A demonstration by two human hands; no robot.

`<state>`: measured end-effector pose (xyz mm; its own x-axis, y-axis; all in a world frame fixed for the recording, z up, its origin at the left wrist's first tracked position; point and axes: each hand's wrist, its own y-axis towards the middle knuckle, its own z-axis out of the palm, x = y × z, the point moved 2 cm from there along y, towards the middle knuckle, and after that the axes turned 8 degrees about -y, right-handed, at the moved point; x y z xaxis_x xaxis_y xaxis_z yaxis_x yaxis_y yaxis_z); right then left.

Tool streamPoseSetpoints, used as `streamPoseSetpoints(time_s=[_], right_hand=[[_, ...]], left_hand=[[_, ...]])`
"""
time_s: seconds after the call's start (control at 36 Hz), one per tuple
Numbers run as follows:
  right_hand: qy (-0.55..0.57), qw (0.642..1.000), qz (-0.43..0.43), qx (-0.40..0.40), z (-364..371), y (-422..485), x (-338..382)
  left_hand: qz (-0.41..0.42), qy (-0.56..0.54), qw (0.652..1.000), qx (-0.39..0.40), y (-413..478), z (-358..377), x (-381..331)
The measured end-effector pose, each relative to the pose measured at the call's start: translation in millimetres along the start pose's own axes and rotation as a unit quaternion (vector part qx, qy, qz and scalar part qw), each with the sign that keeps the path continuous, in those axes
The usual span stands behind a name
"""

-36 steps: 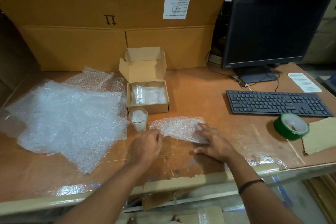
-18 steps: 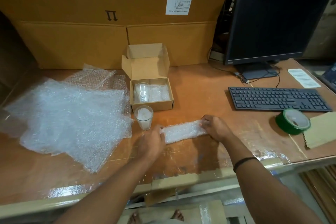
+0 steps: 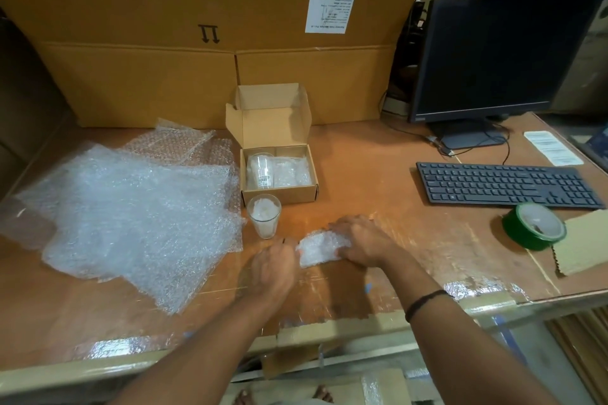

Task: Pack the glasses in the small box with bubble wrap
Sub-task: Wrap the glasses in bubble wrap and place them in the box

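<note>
Bubble wrap, bunched into a small wad (image 3: 320,248), sat on the table (image 3: 378,154) between the hands. The left hand (image 3: 273,268) gripped its left end with curled fingers, and the right hand (image 3: 362,243) curled over its right end. Just beyond the left hand a glass (image 3: 264,219) stood upright, stuffed with wrap, touching the front of the open box (image 3: 279,197). Inside the box a second glass (image 3: 260,171) lay beside a wrapped bundle (image 3: 292,171). Loose sheets (image 3: 131,214) spread to the left; tape (image 3: 533,227) and a keyboard (image 3: 506,184) lay well to the right.

Monitor (image 3: 490,56), keyboard (image 3: 506,186) and green tape roll (image 3: 533,226) sit on the desk (image 3: 378,154).
</note>
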<state>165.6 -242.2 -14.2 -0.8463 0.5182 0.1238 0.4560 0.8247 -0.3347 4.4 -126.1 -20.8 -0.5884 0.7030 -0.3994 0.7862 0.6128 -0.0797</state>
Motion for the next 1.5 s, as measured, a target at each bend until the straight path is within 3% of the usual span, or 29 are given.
streamPoseSetpoints(time_s=[0.17, 0.39, 0.5, 0.61, 0.69, 0.81, 0.86, 0.89, 0.94, 1.0, 1.03, 1.08, 1.25, 1.33, 1.5], right_hand=[[-0.005, 1.0, -0.001, 0.02, -2.0, 9.3, 5.5], [0.162, 0.987, -0.005, 0.02, -9.8, 10.3, -1.5], [0.187, 0.978, -0.055, 0.068, -16.0, 9.0, 3.4], [0.206, 0.97, -0.051, 0.117, -26.6, 7.3, 7.9], [0.149, 0.983, -0.053, 0.096, -27.8, 12.1, 9.3], [0.191, 0.981, 0.013, -0.021, -27.1, 25.2, -2.6], [0.289, 0.948, 0.091, -0.096, -24.9, 29.7, -12.3], [0.373, 0.908, 0.139, -0.128, -23.8, 30.3, -16.5], [0.566, 0.786, 0.196, -0.15, -21.9, 32.0, -21.2], [0.716, 0.663, 0.188, -0.11, -22.6, 33.8, -20.2], [0.76, 0.62, 0.174, -0.089, -23.4, 33.9, -19.7], [0.804, 0.572, 0.149, -0.067, -24.1, 32.5, -18.3], [0.851, 0.504, 0.114, -0.096, -29.6, 29.1, -0.1], [0.836, 0.521, 0.103, -0.138, -35.7, 31.5, 15.2], [0.658, 0.701, 0.099, -0.257, -52.5, 35.2, 61.7]], left_hand=[[-0.005, -0.015, 1.0, -0.01, -3.9, 2.2, 3.6], [-0.025, -0.059, 0.998, -0.008, -6.6, 10.3, 14.8], [-0.028, -0.08, 0.996, -0.04, -7.9, 8.9, 14.0], [-0.032, -0.081, 0.994, -0.072, -8.1, 7.1, 16.6], [-0.038, -0.096, 0.992, -0.075, -7.2, 9.1, 19.1], [-0.063, -0.104, 0.989, -0.084, -15.1, 2.4, 22.2], [-0.073, -0.111, 0.985, -0.107, -19.8, -0.8, 28.8], [-0.08, -0.126, 0.981, -0.125, -21.1, -1.2, 33.5], [-0.1, -0.181, 0.965, -0.159, -21.5, 0.6, 45.8], [-0.125, -0.23, 0.946, -0.192, -19.4, 0.0, 58.2], [-0.131, -0.254, 0.936, -0.205, -18.0, -2.5, 62.0], [-0.131, -0.309, 0.919, -0.209, -13.1, -8.4, 66.6], [-0.104, -0.403, 0.905, -0.091, 16.1, -17.1, 71.6], [-0.089, -0.417, 0.902, -0.064, 25.9, -20.7, 66.5], [-0.054, -0.449, 0.89, -0.054, 34.7, -26.0, 66.5]])
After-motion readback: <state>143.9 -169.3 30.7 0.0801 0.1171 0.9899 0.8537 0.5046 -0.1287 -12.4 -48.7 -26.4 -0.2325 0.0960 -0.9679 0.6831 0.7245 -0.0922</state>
